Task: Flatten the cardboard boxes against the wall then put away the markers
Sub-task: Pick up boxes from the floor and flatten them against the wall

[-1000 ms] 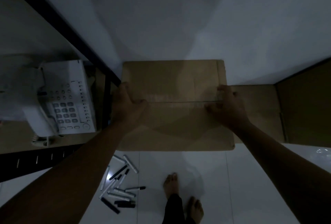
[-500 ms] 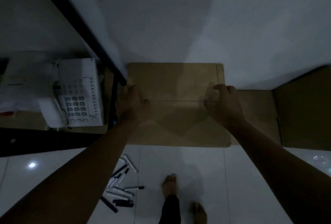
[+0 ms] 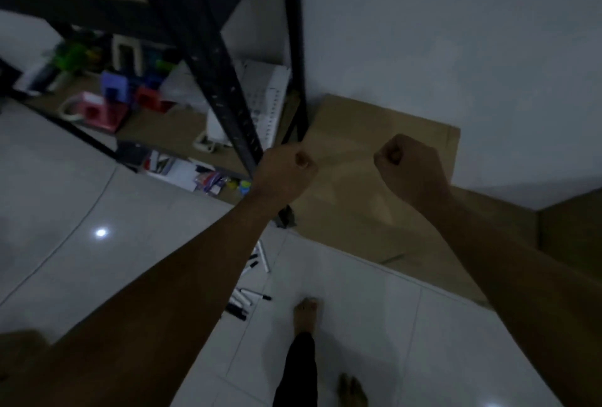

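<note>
A flattened brown cardboard box (image 3: 368, 133) leans against the white wall, right of the black shelf rack. My left hand (image 3: 281, 168) is curled into a fist in front of the box's left edge and holds nothing. My right hand (image 3: 408, 168) is also a fist, in front of the box's right half, apart from it. Several black and white markers (image 3: 250, 289) lie scattered on the white floor tiles under my left forearm, which hides part of the pile.
A black metal shelf rack (image 3: 224, 80) stands at left, with a white desk phone (image 3: 260, 107), toys and papers on its low shelf. More cardboard (image 3: 566, 227) leans against the wall at right. My bare feet (image 3: 304, 312) stand on the tiles.
Both hands have let go of the cardboard, pulled back from it and curled into fists. The camera has swung left, so the shelf rack fills more of the view.
</note>
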